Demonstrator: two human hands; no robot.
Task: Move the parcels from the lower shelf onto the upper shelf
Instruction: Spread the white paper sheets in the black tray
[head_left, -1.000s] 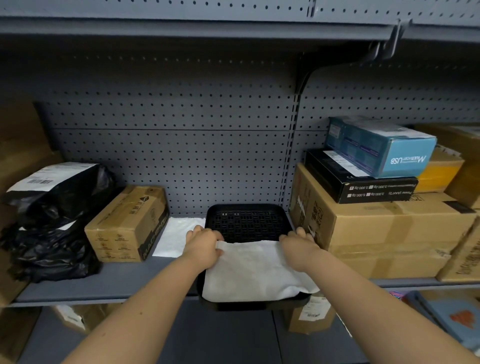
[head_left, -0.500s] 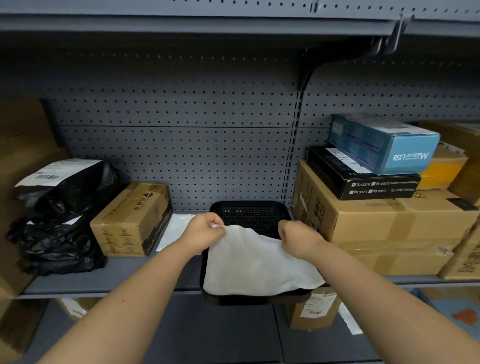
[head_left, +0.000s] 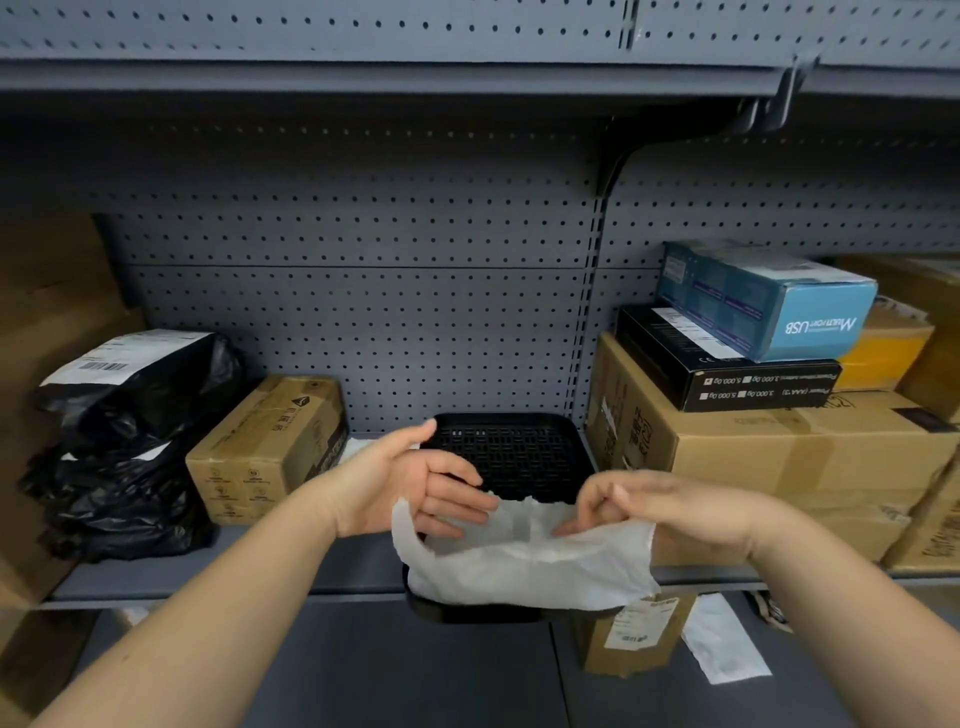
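A black perforated tray (head_left: 511, 449) sits on the grey shelf (head_left: 291, 574) and overhangs its front edge. A crumpled white sheet (head_left: 530, 574) covers the tray's front half, with its back edge lifted. My right hand (head_left: 660, 506) pinches that back edge at the right. My left hand (head_left: 410, 483) is spread flat, palm turned right, with its fingertips against the sheet's raised left edge. On the shelf below, a small brown parcel (head_left: 631, 636) with a label and a white envelope (head_left: 722, 644) lie at the right.
Black poly bags (head_left: 130, 441) and a small cardboard box (head_left: 267, 447) stand left of the tray. At the right, a large cardboard box (head_left: 753, 457) carries a black box (head_left: 727, 371) and a blue box (head_left: 763, 301). Another shelf (head_left: 363, 78) runs overhead.
The sheet's back edge has come up off the tray and moved toward me. My left hand has let go of it and spread its fingers. My right hand still pinches the sheet.
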